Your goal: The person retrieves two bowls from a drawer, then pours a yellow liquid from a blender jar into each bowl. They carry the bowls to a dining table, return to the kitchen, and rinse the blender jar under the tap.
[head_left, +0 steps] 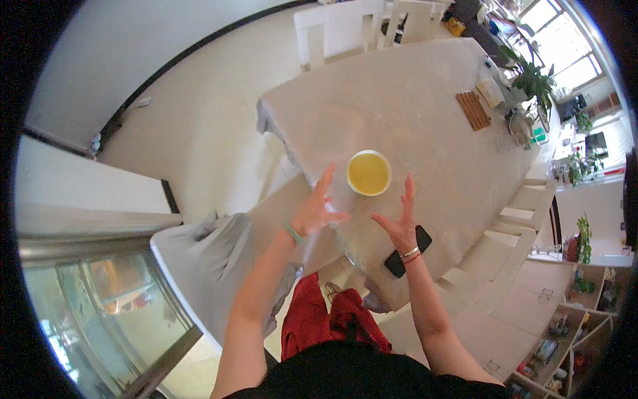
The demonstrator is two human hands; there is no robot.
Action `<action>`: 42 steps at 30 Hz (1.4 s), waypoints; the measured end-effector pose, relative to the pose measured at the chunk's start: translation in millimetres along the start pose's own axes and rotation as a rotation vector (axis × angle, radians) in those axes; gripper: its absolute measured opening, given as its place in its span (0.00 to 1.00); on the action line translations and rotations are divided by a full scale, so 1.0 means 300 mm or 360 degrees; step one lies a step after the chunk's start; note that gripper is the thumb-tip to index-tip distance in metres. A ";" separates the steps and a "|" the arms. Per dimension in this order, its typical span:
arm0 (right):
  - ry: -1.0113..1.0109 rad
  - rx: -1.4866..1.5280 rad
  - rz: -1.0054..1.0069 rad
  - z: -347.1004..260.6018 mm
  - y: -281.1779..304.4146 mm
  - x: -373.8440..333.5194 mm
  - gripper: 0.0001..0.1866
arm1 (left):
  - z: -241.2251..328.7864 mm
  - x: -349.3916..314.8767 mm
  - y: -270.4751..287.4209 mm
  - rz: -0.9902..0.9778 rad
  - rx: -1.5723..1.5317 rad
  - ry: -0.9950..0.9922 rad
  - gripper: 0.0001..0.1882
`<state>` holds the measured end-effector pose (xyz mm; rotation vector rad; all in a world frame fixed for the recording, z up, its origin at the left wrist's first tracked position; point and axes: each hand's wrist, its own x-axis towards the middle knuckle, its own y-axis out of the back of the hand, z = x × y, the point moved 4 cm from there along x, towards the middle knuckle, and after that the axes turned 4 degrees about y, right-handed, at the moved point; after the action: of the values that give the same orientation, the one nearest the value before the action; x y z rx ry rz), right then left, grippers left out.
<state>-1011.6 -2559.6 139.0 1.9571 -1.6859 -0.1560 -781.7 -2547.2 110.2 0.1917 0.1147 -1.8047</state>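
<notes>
A round white-rimmed bowl of yellow liquid [369, 173] stands on the cloth-covered table [392, 93]. My left hand [319, 207] is held near the bowl's left side, its thumb and fingers spread apart with nothing between them. On the other side, my right hand [399, 219] is below and right of the bowl, thumb and fingers also apart and holding nothing. Neither hand appears to touch the bowl. Partly behind my right wrist lies a black phone [417, 243] on the tablecloth.
White chairs [335, 33] line the far side, with more chairs [498, 256] at the right. A brown slatted mat [473, 110] and a potted plant [531, 83] are toward the far right. Grey cloth [226, 249] drapes over a chair or ledge at left, beside a glass-fronted cabinet [113, 299].
</notes>
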 end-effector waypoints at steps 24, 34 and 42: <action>-0.0547 0.2501 -0.1796 -1.423 -0.675 -1.126 0.41 | 0.259 -2.071 -0.148 0.1844 -0.1611 -0.1460 0.40; -0.0986 0.2477 -0.2889 -2.022 -1.073 -2.098 0.40 | 0.138 -3.198 -0.294 0.2644 -0.1206 -0.2123 0.39; -0.1270 0.2256 -0.3474 -2.350 -1.296 -2.731 0.40 | 0.042 -3.813 -0.396 0.3156 -0.0878 -0.2404 0.39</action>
<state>-538.9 -1532.2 339.4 -1.8206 -0.7900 0.2759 -633.3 -1429.7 338.5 -1.0903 -0.4995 0.4126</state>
